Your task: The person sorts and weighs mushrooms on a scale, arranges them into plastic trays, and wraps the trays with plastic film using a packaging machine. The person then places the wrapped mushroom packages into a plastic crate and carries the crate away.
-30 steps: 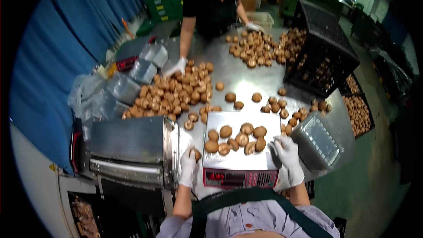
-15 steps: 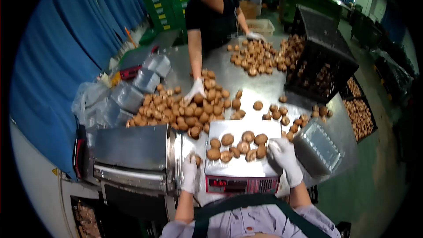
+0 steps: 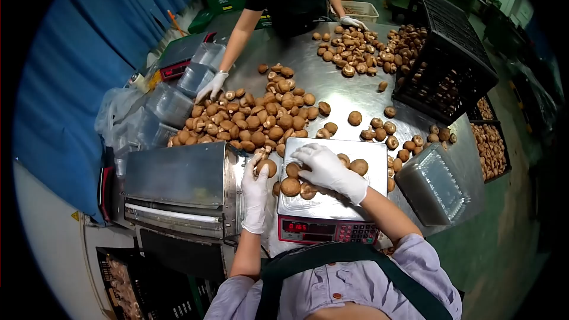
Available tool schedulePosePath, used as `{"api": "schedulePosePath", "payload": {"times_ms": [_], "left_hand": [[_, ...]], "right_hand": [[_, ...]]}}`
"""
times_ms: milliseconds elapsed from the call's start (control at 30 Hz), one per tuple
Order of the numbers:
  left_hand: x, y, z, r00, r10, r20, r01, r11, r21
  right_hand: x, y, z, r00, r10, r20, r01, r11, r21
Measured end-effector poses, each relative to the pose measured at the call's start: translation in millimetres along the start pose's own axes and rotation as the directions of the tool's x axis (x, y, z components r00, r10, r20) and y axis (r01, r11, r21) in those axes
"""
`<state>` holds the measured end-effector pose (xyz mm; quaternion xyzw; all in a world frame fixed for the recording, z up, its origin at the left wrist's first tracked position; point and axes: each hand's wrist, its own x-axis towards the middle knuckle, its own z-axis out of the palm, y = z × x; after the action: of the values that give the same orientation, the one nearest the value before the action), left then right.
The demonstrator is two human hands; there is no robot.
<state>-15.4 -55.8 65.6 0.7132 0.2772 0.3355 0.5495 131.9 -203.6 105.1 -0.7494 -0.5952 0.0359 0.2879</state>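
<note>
My left hand (image 3: 255, 192), in a white glove, is closed around a brown mushroom (image 3: 267, 169) just left of the scale. Gloved in white too, my right hand (image 3: 326, 169) reaches over the scale's metal plate (image 3: 364, 201), palm down on the mushrooms, its fingertips near the plate's upper left; whether it grips one is hidden. Several mushrooms (image 3: 290, 186) show around it on the plate. Red digits glow on the scale's display (image 3: 308, 227). Beyond the scale, a large mushroom pile (image 3: 252, 121) spreads over the metal table (image 3: 332, 98).
Across the table a co-worker (image 3: 290, 0) reaches a gloved hand to the pile's left edge. A tilted black crate (image 3: 444, 59) stands at the right, stacked clear trays (image 3: 432, 186) nearer. A metal machine (image 3: 175, 172) is at my left, more clear trays (image 3: 169, 104) behind it.
My right hand has moved left from the scale's right edge onto the mushrooms. My left hand has risen slightly with its mushroom. The co-worker's hand has shifted left, and the pile has spread.
</note>
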Motion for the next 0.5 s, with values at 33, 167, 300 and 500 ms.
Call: {"api": "schedulePosePath", "payload": {"times_ms": [33,167,300,500], "left_hand": [[1,4,3,0.999,-0.031,0.012,0.032,0.996,-0.084],[2,18,7,0.985,-0.142,0.097,0.161,0.960,-0.230],[4,16,15,0.986,-0.129,0.109,0.150,0.965,-0.214],[1,19,26,0.957,0.164,0.239,-0.247,0.891,0.380]], "right_hand": [[4,0,7,0.998,-0.033,0.045,0.034,0.999,-0.021],[15,2,18,0.960,0.032,0.277,-0.005,0.995,-0.099],[11,12,14,0.990,-0.081,0.118,0.076,0.996,0.048],[-7,0,-28,0.979,0.197,-0.056,-0.185,0.967,0.174]]}}
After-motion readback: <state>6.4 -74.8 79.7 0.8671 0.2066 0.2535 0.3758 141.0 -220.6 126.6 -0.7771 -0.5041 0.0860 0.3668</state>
